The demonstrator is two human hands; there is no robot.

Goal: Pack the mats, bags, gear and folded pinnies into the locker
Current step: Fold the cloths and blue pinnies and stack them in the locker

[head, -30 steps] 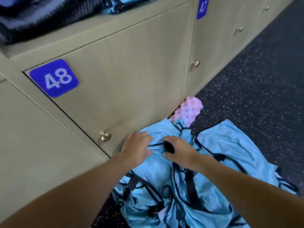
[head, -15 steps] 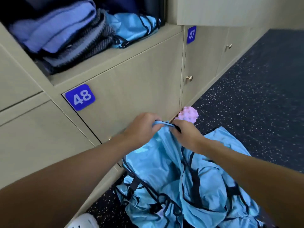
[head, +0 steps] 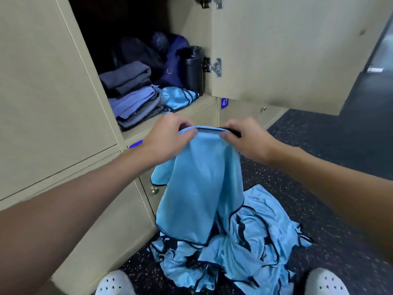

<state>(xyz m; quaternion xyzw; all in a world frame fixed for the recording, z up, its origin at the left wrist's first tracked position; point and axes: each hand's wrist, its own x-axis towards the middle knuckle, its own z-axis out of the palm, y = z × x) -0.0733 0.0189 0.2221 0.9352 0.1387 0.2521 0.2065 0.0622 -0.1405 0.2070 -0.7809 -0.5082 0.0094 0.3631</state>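
Pinny [head: 200, 188] pinched at top hem by left hand [head: 165, 143] and right hand [head: 246, 143], hanging over pile [head: 251, 248] of pinnies on floor [head: 319, 145], in front of open locker [head: 204, 103].

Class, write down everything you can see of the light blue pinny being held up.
The held pinny is light blue, thin, slightly shiny fabric edged in dark binding. It hangs unfolded and creased before the open locker, its top edge pinched by the left hand and the right hand. Its lower hem meets the pile of matching pinnies on the speckled floor.
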